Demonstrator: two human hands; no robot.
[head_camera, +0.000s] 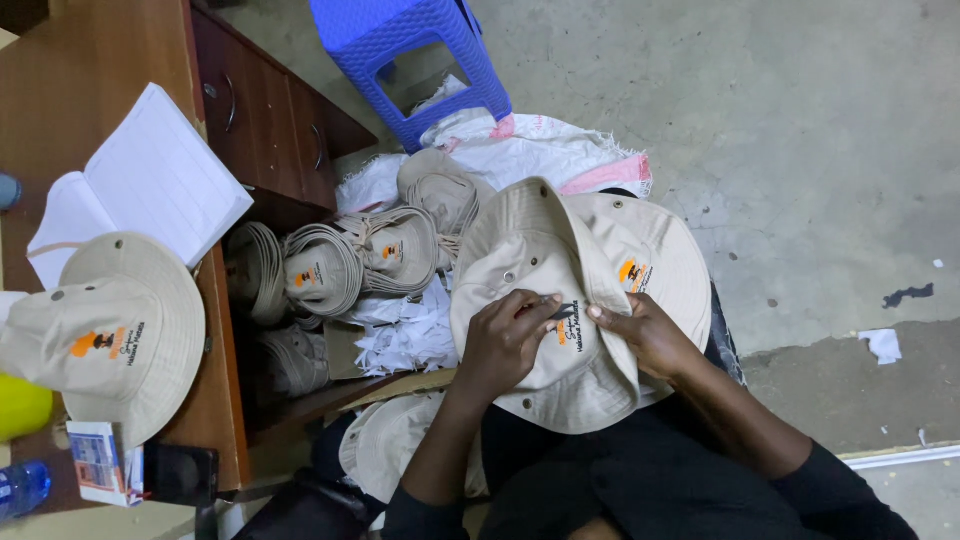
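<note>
On the person's lap, both hands meet over a beige bucket hat (545, 300). The left hand (505, 340) presses down on its crown with fingers curled around something small and dark at the printed emblem; what it is I cannot tell. The right hand (645, 335) pinches the cloth just beside that emblem, holding it taut. A second beige hat (650, 255) lies under the first, touching it. By my reading the step in hand is close work on the emblem itself, which calls for the cloth kept flat and steady.

Beyond the hands, stacked hats (350, 265) lie bundled on their sides, tied with cord, with torn white paper scraps (405, 335) below them and a white woven sack (520, 145) behind. A blue plastic stool (410, 50) stands on the floor further out. Toward the near edge of the wooden surface (80, 80), one more hat (110, 335) rests beside an open notebook (150, 185).
</note>
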